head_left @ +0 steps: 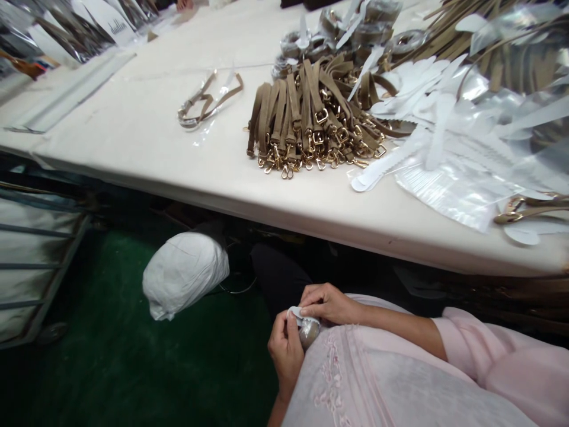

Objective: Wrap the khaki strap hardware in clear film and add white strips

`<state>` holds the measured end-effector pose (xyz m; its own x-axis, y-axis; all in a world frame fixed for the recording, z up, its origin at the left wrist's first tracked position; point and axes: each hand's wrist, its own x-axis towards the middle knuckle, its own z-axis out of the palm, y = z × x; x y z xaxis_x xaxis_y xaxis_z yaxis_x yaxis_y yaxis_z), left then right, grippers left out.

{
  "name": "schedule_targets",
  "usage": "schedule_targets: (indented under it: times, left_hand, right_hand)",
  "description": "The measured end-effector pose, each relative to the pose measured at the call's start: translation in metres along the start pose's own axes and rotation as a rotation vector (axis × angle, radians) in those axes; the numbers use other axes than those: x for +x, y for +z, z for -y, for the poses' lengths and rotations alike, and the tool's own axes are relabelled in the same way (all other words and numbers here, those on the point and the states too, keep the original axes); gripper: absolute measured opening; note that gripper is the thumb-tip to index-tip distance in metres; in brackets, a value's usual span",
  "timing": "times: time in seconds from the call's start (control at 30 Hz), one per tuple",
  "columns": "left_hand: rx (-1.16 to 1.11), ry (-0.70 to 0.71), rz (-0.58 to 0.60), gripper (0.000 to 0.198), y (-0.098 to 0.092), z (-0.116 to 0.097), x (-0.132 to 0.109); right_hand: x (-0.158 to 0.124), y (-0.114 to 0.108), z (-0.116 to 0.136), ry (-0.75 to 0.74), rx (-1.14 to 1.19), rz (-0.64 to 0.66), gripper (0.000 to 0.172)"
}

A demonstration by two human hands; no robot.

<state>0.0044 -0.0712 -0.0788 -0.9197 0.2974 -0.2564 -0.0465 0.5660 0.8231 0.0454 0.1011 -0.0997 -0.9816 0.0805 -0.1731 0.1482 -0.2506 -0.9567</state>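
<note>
Close at the lap: small round coil of olive-brown strap in clear plastic (310, 333), held between two bare hands, just in front of a pale pink top with embroidered trim (400, 379).
Left hand (285, 350): curls narrowly around one side of the coil, with the thumb up against a white paper band (295, 311).
Right hand (328, 302): pinches the same band from the opposite side, fingers bent; hides part of the coil.
Green floor (111, 367): spreads to the left, below a rounded bundle wrapped in white cloth (186, 273) and a grey-railed cart (33, 267).
Long cream-covered table (178, 169): runs beyond the knees.
Table's right end: carries loose white paper strips (442, 127), clear plastic bags (453, 190) and a gold-coloured metal clasp on brown strap (518, 213).
Pile of flat olive-brown straps (306, 107): lies near mid-table, gold-coloured hooks and buckles toward the near edge.
Left of pile: single brown strap in clear plastic (208, 110), well apart.
Behind pile: cluster of plastic-wrapped strap coils (376, 31), beside long loose brown strips (448, 25).
Far left: white-and-clear packages (104, 21); another person's hand (184, 5), blurred, grip impossible to tell.
</note>
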Motion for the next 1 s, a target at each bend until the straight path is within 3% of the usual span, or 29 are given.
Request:
schedule_targets:
  times: [0.17, 0.37, 0.73, 1.0]
  left_hand:
    - [-0.065, -0.022, 0.013, 0.036, 0.001, -0.009, -0.001]
    - [-0.065, 0.006, 0.014, 0.034, 0.000, -0.017, -0.002]
    - [-0.038, 0.052, -0.031, 0.034, 0.004, -0.014, -0.002]
    - [0.085, 0.419, -0.004, 0.024, 0.004, -0.002, -0.001]
  right_hand:
    - [0.002, 0.005, -0.005, 0.116, 0.120, -0.072, 0.033]
    - [0.005, 0.011, 0.005, 0.348, 0.300, -0.027, 0.041]
    - [0.007, 0.011, 0.001, 0.379, 0.145, -0.104, 0.037]
    - [0.010, 0.013, -0.001, 0.410, 0.060, -0.076, 0.031]
